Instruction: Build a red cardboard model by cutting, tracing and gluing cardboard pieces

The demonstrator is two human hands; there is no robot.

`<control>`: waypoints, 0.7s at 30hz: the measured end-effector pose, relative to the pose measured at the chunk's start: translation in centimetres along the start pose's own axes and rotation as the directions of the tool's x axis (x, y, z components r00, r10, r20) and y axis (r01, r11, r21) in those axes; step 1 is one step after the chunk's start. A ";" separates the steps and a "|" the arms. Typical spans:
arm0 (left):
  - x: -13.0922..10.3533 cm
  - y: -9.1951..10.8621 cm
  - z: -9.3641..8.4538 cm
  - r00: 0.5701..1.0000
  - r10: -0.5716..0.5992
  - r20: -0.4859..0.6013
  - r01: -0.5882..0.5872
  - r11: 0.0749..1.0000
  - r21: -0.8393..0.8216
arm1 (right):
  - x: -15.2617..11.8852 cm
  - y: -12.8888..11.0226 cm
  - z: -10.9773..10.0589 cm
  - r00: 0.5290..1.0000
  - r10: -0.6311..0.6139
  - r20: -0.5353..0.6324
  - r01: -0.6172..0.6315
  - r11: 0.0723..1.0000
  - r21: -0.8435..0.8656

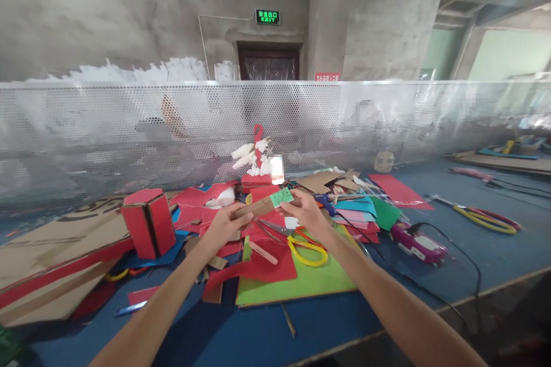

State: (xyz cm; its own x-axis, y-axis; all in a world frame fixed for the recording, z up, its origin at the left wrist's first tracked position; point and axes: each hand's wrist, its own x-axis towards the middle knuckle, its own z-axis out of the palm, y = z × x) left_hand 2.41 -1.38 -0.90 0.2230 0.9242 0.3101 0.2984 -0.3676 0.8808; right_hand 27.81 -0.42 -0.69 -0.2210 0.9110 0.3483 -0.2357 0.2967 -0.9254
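A narrow cardboard strip (257, 207) with a green label (281, 198) stretches between my two hands above the cluttered table. My left hand (229, 222) is closed on its left end, thumb along the near side. Its right end is pinched by my right hand (307, 213), next to the label. Below lie yellow-handled scissors (307, 255), partly overlapped by my right hand's side. Red paper (267, 266) and a pink piece (263, 252) rest on a lime-green sheet (297, 292). Behind the strip stands a red-and-white craft figure (257, 155).
At left, a red box (148, 223) stands beside cardboard sheets (81, 235). A blue glue gun (326, 205), a purple device (418, 242) with cables, and more scissors (482, 216) lie at right. A perforated metal screen (193, 126) borders the blue table (241, 332).
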 end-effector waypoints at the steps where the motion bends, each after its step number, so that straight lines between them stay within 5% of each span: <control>1: -0.1 0.0 -0.1 0.997 0.059 -0.044 -0.055 0.995 0.085 | 0.0 -0.1 0.1 1.000 -0.012 -0.008 0.012 1.000 0.009; 4: -0.3 0.1 -0.5 0.943 0.310 -0.122 -0.249 0.899 0.360 | -0.2 -0.6 0.2 0.999 -0.045 -0.025 0.047 0.996 0.072; 8: -0.5 -0.5 -2.0 0.794 0.605 -0.052 -0.469 0.665 0.581 | -0.6 -1.4 0.2 0.999 -0.021 0.044 0.011 0.977 0.212; 13: -0.5 -1.6 -3.6 0.662 0.749 0.022 -0.550 0.465 0.694 | -0.7 -1.4 0.3 0.990 -0.071 0.121 0.044 0.975 0.216; 17: -0.3 -1.3 -3.2 0.699 0.714 -0.043 -0.505 0.536 0.677 | -0.5 -0.9 0.3 0.994 -0.083 0.065 0.074 0.989 0.124; 21: 0.2 -0.5 -1.7 0.862 0.411 -0.296 -0.329 0.899 0.288 | -0.2 -0.8 0.0 0.998 -0.065 0.026 0.061 0.988 0.145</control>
State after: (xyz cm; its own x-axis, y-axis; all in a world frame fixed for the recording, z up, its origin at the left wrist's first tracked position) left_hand 0.74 -0.90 -0.66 0.0406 0.6768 0.7351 0.4624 -0.6649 0.5866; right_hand 28.03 -0.85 -0.05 -0.2298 0.8818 0.4118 -0.3834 0.3068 -0.8711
